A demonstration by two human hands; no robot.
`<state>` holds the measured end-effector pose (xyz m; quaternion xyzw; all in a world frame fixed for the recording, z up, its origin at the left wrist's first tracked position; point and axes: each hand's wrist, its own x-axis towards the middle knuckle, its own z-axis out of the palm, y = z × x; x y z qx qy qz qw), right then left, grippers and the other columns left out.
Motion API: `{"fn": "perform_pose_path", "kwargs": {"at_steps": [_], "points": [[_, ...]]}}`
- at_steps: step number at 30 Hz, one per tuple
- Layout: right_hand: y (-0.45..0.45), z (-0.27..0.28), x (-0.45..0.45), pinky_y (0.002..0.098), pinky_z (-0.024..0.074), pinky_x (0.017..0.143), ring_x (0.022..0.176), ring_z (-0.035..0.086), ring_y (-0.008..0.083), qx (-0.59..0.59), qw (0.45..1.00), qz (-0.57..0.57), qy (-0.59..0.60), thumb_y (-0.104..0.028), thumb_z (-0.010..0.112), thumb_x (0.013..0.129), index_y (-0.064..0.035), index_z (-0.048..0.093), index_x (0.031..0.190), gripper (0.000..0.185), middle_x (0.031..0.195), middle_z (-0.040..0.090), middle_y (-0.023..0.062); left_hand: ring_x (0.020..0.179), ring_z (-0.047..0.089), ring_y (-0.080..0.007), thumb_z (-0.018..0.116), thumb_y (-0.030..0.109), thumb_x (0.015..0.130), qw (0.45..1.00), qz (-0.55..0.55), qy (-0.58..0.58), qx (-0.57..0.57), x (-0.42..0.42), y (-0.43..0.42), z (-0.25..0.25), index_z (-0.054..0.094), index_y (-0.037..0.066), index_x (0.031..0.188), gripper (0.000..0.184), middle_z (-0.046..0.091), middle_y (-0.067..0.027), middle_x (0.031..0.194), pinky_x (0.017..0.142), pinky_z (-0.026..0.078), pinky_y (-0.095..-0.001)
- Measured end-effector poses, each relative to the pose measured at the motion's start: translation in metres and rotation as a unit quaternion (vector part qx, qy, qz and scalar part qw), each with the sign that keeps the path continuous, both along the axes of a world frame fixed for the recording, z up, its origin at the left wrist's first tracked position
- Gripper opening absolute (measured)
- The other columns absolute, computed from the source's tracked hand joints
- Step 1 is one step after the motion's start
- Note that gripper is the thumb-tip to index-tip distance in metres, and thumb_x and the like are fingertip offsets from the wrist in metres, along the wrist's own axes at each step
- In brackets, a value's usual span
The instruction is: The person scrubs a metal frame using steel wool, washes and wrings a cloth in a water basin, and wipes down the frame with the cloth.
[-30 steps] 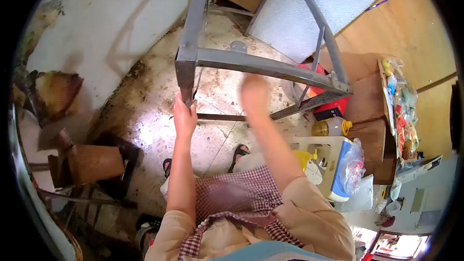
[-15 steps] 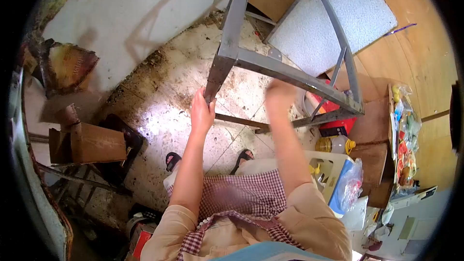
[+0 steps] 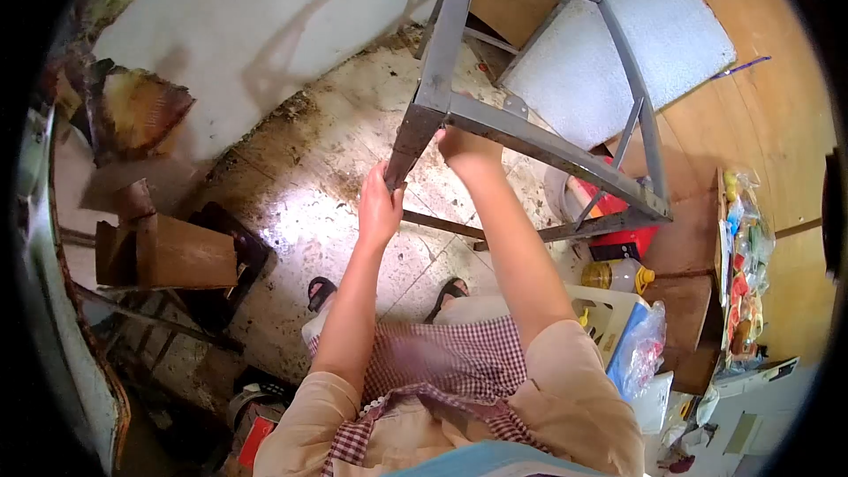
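Note:
A grey metal frame [image 3: 548,146] of square bars, with worn, dirty patches, is held up tilted in front of me. My left hand [image 3: 380,208] is wrapped round the lower end of its near-left leg, below the corner joint. My right hand [image 3: 470,152] is beneath the front crossbar, close to that corner. The bar hides most of its fingers, so whether it grips the bar or holds something small does not show.
A pale speckled board [image 3: 618,49] leans behind the frame. To the right are an oil bottle [image 3: 618,276], a red box [image 3: 623,234] and bagged goods [image 3: 746,247]. A cardboard box [image 3: 181,252] stands at left. The tiled floor [image 3: 353,159] is heavily soiled.
My right hand, blurred before, has moved left along the crossbar to near the corner. My left hand keeps its grip on the leg. The whole view has shifted slightly.

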<state>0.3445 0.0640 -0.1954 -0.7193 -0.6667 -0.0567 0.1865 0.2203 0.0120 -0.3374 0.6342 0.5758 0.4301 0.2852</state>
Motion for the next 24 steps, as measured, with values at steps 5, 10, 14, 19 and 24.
{"fn": "perform_pose_path", "kwargs": {"at_steps": [5,10,14,19,24], "points": [[0.007,-0.001,0.017,0.0402,0.0447,0.081,0.094,0.057,0.0329,-0.092,0.992,0.076,-0.030,-0.024,0.060,0.078,-0.0093,0.063,0.088,0.018,0.097,0.062,0.0127,0.102,0.048,-0.0387,0.061,0.003,0.074,1.000,0.005,0.003,0.003,0.003,0.001,-0.001,0.041,0.000,0.118,0.048,0.051,-0.0207,0.112,0.088,0.039,-0.0428],[-0.022,-0.032,-0.001,0.0467,0.0439,0.066,0.080,0.056,0.0386,0.172,0.972,0.112,0.118,-0.022,0.042,0.090,-0.0046,0.059,0.082,0.026,0.086,0.060,0.0187,0.100,0.049,-0.0386,0.061,0.003,0.074,1.000,0.021,0.004,0.020,0.005,0.001,-0.004,0.042,0.000,0.117,0.048,0.052,-0.0198,0.110,0.085,0.040,-0.0429],[-0.040,-0.057,0.083,0.0428,0.0450,0.071,0.081,0.058,0.0343,0.112,0.990,0.034,0.083,-0.026,0.046,0.088,-0.0054,0.059,0.088,0.025,0.083,0.061,0.0169,0.099,0.050,-0.0382,0.063,0.005,0.074,0.999,0.008,0.007,0.030,0.002,-0.001,0.002,0.042,0.001,0.117,0.049,0.052,-0.0191,0.111,0.085,0.040,-0.0422],[-0.081,-0.026,0.175,0.0391,0.0456,0.081,0.094,0.056,0.0311,0.034,0.972,-0.199,-0.125,-0.015,0.053,0.078,-0.0067,0.059,0.100,0.025,0.102,0.060,0.0138,0.101,0.050,-0.0364,0.063,0.006,0.074,0.998,0.029,-0.008,0.060,0.002,0.000,-0.003,0.043,0.002,0.117,0.048,0.053,-0.0169,0.112,0.085,0.041,-0.0408],[-0.050,-0.055,0.107,0.0384,0.0467,0.077,0.092,0.056,0.0321,0.140,0.976,0.017,-0.167,-0.015,0.052,0.082,-0.0097,0.047,0.124,0.042,0.108,0.055,0.0145,0.104,0.049,-0.0370,0.065,0.010,0.074,0.996,-0.003,-0.076,0.054,-0.011,-0.011,-0.001,0.043,0.007,0.123,0.054,0.051,-0.0178,0.115,0.087,0.041,-0.0392]]}}
